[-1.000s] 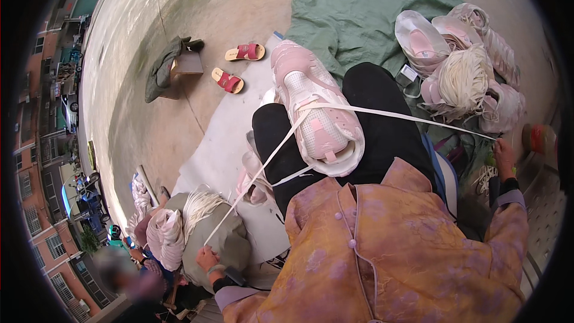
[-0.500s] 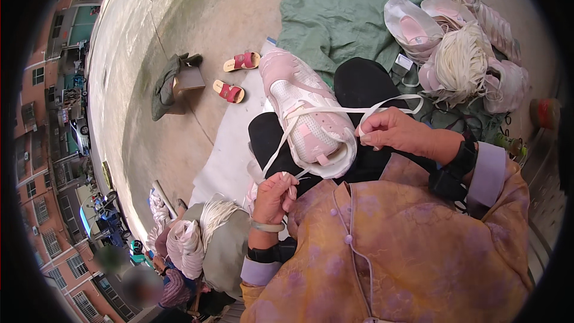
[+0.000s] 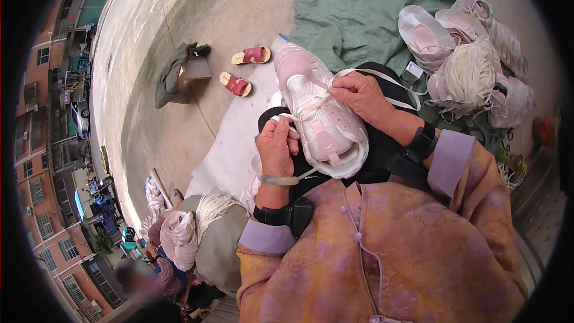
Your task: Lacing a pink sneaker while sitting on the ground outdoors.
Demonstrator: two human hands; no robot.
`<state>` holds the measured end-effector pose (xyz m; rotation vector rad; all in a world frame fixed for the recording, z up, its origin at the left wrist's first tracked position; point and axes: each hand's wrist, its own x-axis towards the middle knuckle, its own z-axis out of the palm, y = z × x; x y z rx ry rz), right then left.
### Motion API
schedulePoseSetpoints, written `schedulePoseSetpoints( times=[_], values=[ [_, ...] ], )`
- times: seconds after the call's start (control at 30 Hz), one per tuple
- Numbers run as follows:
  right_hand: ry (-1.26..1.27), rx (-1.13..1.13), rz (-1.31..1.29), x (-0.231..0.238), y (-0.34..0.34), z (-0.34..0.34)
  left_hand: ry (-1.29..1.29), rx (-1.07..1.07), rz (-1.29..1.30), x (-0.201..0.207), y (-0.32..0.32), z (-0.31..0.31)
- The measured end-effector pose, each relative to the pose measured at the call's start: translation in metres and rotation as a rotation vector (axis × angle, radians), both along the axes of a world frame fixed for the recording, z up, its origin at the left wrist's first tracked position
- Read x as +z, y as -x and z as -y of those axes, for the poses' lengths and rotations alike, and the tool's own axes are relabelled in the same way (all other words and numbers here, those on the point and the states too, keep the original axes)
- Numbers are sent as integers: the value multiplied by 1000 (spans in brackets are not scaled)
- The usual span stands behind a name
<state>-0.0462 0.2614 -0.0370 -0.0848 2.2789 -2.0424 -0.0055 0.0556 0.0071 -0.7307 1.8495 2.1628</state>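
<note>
A pink and white sneaker (image 3: 323,127) rests across my lap, its toe pointing away and its heel toward me. A white shoelace (image 3: 411,97) is threaded near its middle, with loose lengths running out to both sides. My left hand (image 3: 276,148) pinches one length close to the shoe's left side. On the other side, my right hand (image 3: 363,98) has thumb and finger closed on the other length, just by the lacing. That length loops out over my right knee. The lace's crossing lies on the white mesh between my hands.
Several pink and white shoes (image 3: 426,39) and a bundle of cream laces (image 3: 470,78) lie on a green cloth (image 3: 359,12) at the right. Red sandals (image 3: 236,84) and a cardboard box (image 3: 196,68) sit on the ground ahead. A co-worker (image 3: 170,269) sits at the lower left.
Both hands have moved up and closer to the lacing, the right one most, going left. The lace was stretched wider between them before; now it hangs in a loop at the right.
</note>
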Motion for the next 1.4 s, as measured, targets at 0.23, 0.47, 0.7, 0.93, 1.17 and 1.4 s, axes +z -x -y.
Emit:
schedulePoseSetpoints(
  times=[0.23,0.47,0.7,0.93,1.17,1.4],
  values=[
    [228,-38,138,16,-11,2,28,65,-113,-1,-19,-6],
    [160,-32,57,9,-15,10,12,31,-157,-1,-23,-1],
    [169,-33,73,12,-15,12,54,16,-99,-2,-26,1],
    [162,-12,90,11,-14,13,22,23,-120,-6,-25,1],
    [-398,129,-470,26,-4,13,71,21,-154,-8,-21,-1],
    [-270,128,-200,12,-11,10,135,50,-192,-12,-11,-6]
  ],
)
